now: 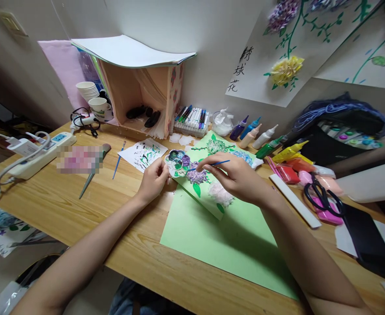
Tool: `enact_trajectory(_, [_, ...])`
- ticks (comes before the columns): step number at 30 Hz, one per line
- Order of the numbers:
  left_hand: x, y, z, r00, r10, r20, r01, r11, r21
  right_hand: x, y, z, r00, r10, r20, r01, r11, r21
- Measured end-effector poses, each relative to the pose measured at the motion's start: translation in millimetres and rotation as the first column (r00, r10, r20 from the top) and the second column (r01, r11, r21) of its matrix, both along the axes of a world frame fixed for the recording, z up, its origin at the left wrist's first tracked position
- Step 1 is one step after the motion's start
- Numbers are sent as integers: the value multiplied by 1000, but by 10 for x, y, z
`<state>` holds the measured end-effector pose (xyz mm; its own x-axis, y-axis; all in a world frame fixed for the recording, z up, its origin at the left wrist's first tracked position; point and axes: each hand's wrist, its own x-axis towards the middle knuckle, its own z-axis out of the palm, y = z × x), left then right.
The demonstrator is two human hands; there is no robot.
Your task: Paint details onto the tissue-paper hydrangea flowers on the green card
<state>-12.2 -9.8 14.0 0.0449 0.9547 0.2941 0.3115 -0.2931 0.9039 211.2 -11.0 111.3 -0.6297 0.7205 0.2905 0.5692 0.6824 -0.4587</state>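
Observation:
My left hand (153,181) grips the edge of a small round paint palette (176,162) smeared with green, purple and white paint. A thin blue paintbrush (221,162) is held in the closed fingers of my right hand (233,175), its tip at the palette's right side. Beneath the brush lies a green card (216,213) with a raised purple flower (197,175), a pale pink flower (221,193) and painted leaves. Farther up the card are a green flower (216,146) and a blue one partly covered by my right hand. A larger green sheet (208,249) lies underneath.
Paint bottles (251,130) and a box of markers (192,120) line the wall. To the right are scissors (323,197), a white strip (293,201) and a black phone (371,243). A power strip (44,155), large brush (94,173) and paint-marked paper (143,155) lie left.

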Motion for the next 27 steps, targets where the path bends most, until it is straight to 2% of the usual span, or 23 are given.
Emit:
enact_trajectory(9, [-14, 18, 0, 1000, 13, -28, -13, 1000, 9, 5, 14, -22, 1000, 9, -20, -9, 1000, -18])
enact_trajectory(14, [-16, 22, -6, 999, 21, -31, -21, 1000, 0, 13, 19, -18, 998, 58, -15, -59, 997, -46])
enact_trajectory(19, [-17, 18, -8, 998, 23, -54, -22, 1000, 8, 28, 33, -23, 999, 31, -20, -32, 999, -10])
enact_trajectory(27, [-22, 17, -3, 997, 8, -82, -6, 1000, 25, 39, 42, -17, 999, 27, 28, -26, 998, -60])
